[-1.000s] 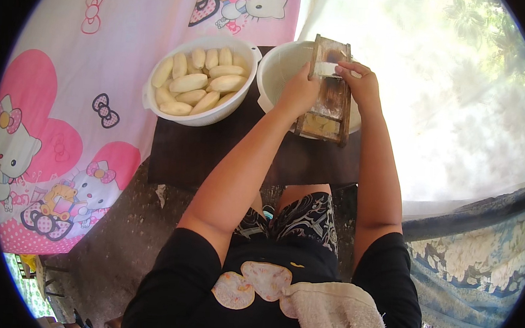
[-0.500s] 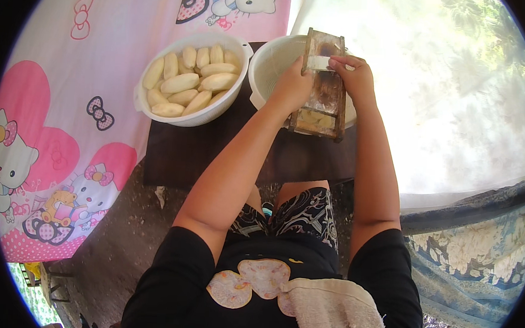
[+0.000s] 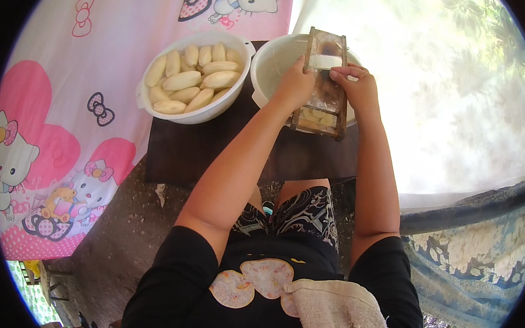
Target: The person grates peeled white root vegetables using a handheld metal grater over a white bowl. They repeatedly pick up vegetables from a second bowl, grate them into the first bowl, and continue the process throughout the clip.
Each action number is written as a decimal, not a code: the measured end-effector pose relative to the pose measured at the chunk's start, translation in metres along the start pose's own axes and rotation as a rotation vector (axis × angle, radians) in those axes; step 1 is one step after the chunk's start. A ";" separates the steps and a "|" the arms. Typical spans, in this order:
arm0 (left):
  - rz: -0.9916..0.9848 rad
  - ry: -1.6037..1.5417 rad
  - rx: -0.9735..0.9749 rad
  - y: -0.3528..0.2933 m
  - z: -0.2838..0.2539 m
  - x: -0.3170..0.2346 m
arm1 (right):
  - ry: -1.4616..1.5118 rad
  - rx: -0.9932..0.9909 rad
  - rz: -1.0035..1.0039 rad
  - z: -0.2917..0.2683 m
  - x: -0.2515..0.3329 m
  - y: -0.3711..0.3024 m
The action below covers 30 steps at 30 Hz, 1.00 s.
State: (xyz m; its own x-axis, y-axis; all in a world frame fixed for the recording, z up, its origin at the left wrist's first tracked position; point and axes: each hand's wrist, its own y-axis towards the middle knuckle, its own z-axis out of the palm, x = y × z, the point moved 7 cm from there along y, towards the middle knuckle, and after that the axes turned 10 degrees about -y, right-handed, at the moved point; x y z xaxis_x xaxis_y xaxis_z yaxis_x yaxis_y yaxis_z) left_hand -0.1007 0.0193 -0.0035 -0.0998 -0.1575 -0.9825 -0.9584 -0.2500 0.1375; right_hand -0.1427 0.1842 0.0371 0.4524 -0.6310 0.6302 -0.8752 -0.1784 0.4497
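Observation:
A worn wooden slicer (image 3: 326, 99) with a pale metal blade strip (image 3: 325, 62) lies tilted over a whitish basin (image 3: 268, 55). My left hand (image 3: 295, 86) is closed round the slicer's left edge, its fingertips hidden beneath. On the other side, my right hand (image 3: 360, 90) has thumb and finger pinched at the dark slot just below the blade strip. Whatever is between those fingers, if anything, is too small to make out. Pale slices (image 3: 317, 116) show through the opening at the slicer's near end.
Left of the basin, a white bowl (image 3: 196, 119) holds several peeled bananas (image 3: 183, 81). Both vessels stand on a dark table (image 3: 215, 155). A pink patterned cloth (image 3: 68, 92) hangs at the left, a pale sheet (image 3: 446, 115) at the right. A towel (image 3: 338, 310) lies over my shirt.
My right hand has slid slightly nearer to me, from on the blade strip to the slot below it, uncovering the strip. My left hand keeps its grip on the slicer.

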 end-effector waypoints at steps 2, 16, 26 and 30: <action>0.014 0.018 -0.007 -0.001 0.000 -0.002 | 0.099 0.101 0.158 0.010 -0.011 0.013; 0.014 0.000 -0.013 -0.001 0.001 0.000 | 0.150 0.032 0.049 0.008 -0.005 0.000; 0.059 0.077 0.053 -0.002 -0.002 -0.014 | 0.132 0.078 0.200 0.026 -0.028 0.068; 0.142 0.054 0.091 -0.002 -0.009 -0.027 | -0.014 -0.064 0.184 0.007 -0.025 0.081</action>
State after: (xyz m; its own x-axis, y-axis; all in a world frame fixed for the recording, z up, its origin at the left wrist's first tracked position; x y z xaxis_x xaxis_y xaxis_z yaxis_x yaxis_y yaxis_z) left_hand -0.0937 0.0156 0.0235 -0.2241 -0.2371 -0.9453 -0.9561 -0.1345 0.2604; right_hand -0.2267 0.1803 0.0533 0.2832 -0.6594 0.6964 -0.9300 -0.0115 0.3674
